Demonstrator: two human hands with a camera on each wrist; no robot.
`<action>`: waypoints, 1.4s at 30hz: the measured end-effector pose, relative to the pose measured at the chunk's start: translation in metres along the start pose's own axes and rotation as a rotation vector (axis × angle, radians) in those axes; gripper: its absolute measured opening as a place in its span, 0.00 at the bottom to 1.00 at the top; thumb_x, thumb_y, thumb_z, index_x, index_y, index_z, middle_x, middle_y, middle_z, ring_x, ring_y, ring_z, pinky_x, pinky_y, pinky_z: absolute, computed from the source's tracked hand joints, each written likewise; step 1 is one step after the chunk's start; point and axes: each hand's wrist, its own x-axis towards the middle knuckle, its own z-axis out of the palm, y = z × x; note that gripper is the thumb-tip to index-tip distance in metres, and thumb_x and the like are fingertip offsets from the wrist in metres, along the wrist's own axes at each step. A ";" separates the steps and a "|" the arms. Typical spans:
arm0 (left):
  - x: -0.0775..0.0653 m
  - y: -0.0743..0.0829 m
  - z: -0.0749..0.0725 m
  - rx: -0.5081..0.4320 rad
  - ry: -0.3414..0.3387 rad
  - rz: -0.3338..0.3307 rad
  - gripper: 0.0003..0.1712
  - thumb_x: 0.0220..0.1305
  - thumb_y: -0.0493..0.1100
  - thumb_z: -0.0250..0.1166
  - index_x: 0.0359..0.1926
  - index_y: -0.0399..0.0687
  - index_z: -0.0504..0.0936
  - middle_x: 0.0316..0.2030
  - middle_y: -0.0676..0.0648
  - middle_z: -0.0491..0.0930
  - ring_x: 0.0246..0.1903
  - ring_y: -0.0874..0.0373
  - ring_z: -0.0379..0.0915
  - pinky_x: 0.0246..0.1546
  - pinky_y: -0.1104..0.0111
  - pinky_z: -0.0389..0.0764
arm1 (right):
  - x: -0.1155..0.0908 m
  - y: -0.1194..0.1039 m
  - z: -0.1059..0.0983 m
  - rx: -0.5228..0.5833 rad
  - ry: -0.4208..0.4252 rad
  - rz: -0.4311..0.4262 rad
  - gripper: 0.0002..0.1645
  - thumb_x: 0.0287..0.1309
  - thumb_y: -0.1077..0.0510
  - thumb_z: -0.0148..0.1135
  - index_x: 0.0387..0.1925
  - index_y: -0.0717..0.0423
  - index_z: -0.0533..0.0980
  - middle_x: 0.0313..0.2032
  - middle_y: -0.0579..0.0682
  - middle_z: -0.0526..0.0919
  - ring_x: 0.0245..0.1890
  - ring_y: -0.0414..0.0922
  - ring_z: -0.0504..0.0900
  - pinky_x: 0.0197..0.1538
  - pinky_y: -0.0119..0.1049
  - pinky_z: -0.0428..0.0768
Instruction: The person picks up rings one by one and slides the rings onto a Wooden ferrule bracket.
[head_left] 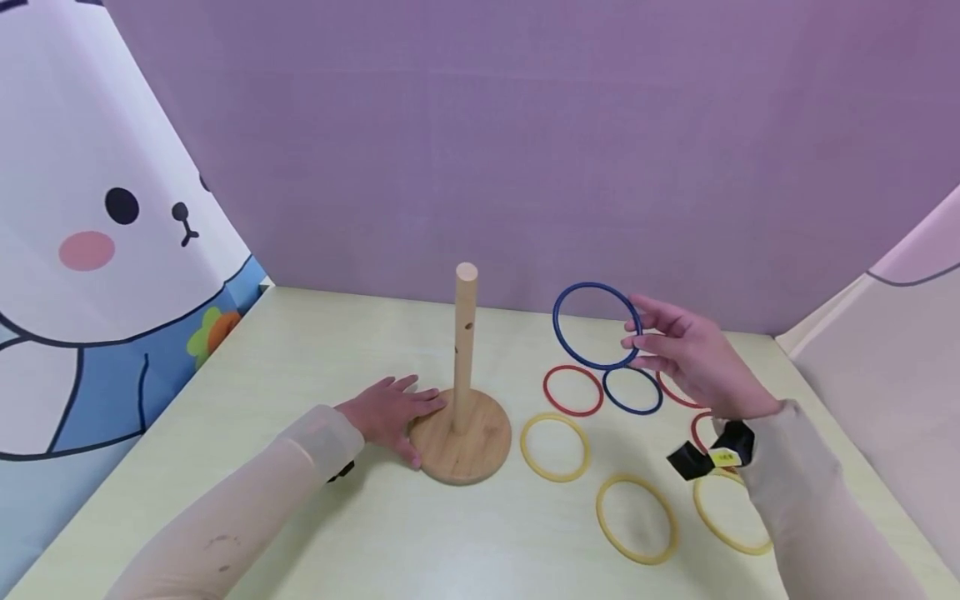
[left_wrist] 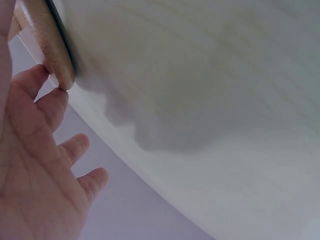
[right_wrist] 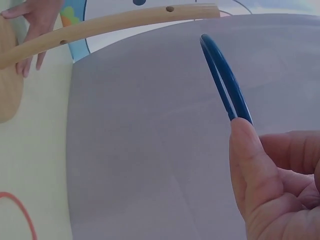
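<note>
My right hand (head_left: 693, 358) pinches a blue ring (head_left: 596, 285) by its right side, between thumb and fingers. The ring is raised above the table, tilted, to the right of a wooden post (head_left: 464, 342); the right wrist view shows it nearly edge-on. That post stands upright on a round wooden base (head_left: 480, 458) and carries no ring. At the base's left edge rests my left hand (head_left: 390, 414), fingers spread, thumb at the near side. In the left wrist view two fingertips touch the base's rim (left_wrist: 57, 55) while the other fingers stay apart from it.
Right of the base lie a red ring (head_left: 573, 414), another blue ring (head_left: 633, 412) and yellow rings (head_left: 555, 478). More red and yellow rings are partly hidden by my right hand and sleeve. A purple cloth wall (head_left: 450, 167) rises behind the table (head_left: 337, 333).
</note>
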 end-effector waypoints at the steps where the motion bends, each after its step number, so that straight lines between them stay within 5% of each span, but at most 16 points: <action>1: 0.000 0.000 0.000 0.009 -0.005 -0.008 0.56 0.44 0.68 0.71 0.70 0.49 0.64 0.69 0.45 0.63 0.68 0.36 0.51 0.64 0.42 0.57 | 0.002 -0.002 0.001 0.002 -0.003 -0.006 0.35 0.62 0.72 0.54 0.70 0.63 0.58 0.40 0.50 0.77 0.40 0.40 0.83 0.43 0.31 0.81; 22: 0.001 0.001 0.003 -0.041 -0.041 -0.035 0.57 0.45 0.68 0.71 0.72 0.50 0.60 0.70 0.45 0.60 0.68 0.36 0.49 0.65 0.43 0.54 | 0.030 -0.036 0.043 0.154 0.003 -0.117 0.35 0.61 0.75 0.53 0.69 0.69 0.57 0.37 0.53 0.79 0.36 0.42 0.85 0.41 0.33 0.82; 42: -0.001 0.000 0.004 -0.020 -0.002 -0.012 0.56 0.46 0.67 0.71 0.71 0.49 0.62 0.69 0.44 0.61 0.67 0.36 0.54 0.64 0.43 0.56 | 0.042 -0.042 0.100 0.123 -0.021 -0.161 0.33 0.62 0.76 0.48 0.69 0.66 0.59 0.37 0.50 0.79 0.34 0.40 0.84 0.39 0.30 0.82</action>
